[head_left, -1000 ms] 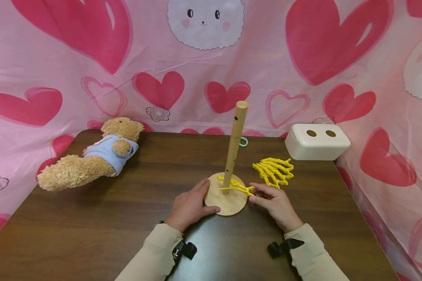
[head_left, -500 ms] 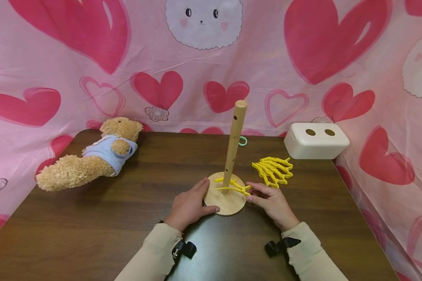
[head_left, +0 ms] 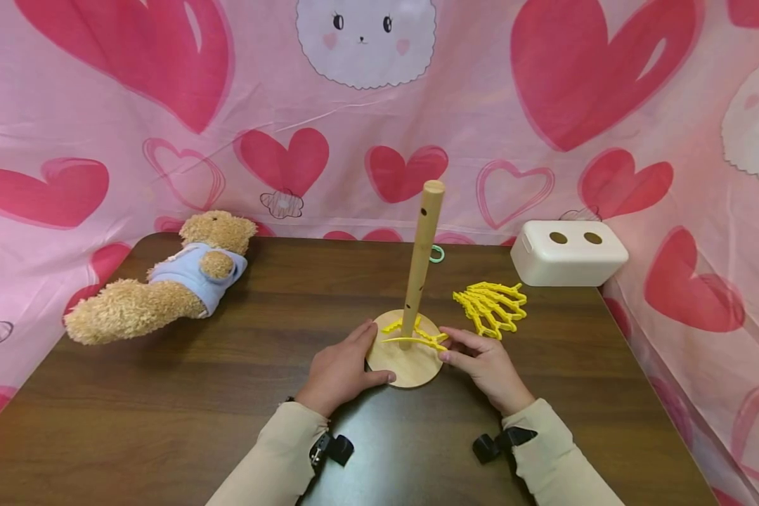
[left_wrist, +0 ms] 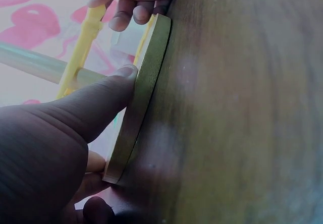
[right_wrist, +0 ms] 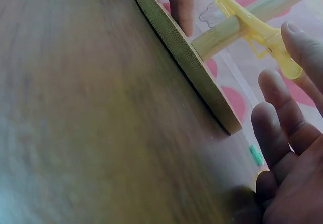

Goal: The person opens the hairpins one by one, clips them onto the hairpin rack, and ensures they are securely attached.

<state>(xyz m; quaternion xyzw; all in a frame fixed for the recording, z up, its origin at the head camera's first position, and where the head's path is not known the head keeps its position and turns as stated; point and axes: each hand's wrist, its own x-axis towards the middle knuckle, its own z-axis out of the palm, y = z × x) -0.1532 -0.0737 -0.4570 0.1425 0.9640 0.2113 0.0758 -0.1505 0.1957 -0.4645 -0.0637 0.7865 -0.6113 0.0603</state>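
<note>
A round wooden base (head_left: 411, 369) with an upright wooden post (head_left: 422, 260) stands on the table; small dark holes show along the post. My left hand (head_left: 341, 369) holds the base at its left side, and in the left wrist view the thumb (left_wrist: 108, 95) presses its edge. Between thumb and fingertips, my right hand (head_left: 483, 365) pinches a yellow forked plastic piece (head_left: 433, 339) low by the post. The prongs of this piece reach past the post on its near and far sides. In the right wrist view, the yellow piece (right_wrist: 257, 30) crosses the post.
Several similar yellow pieces (head_left: 495, 309) lie in a cluster beyond my right hand. A green ring (head_left: 437, 254) is behind the post. A white box (head_left: 569, 256) with two round holes stands back right. A teddy bear (head_left: 183, 277) in a blue top lies on the left.
My right hand has moved a little left, sliding the yellow forked piece further past the post. The left hand stays on the base.
</note>
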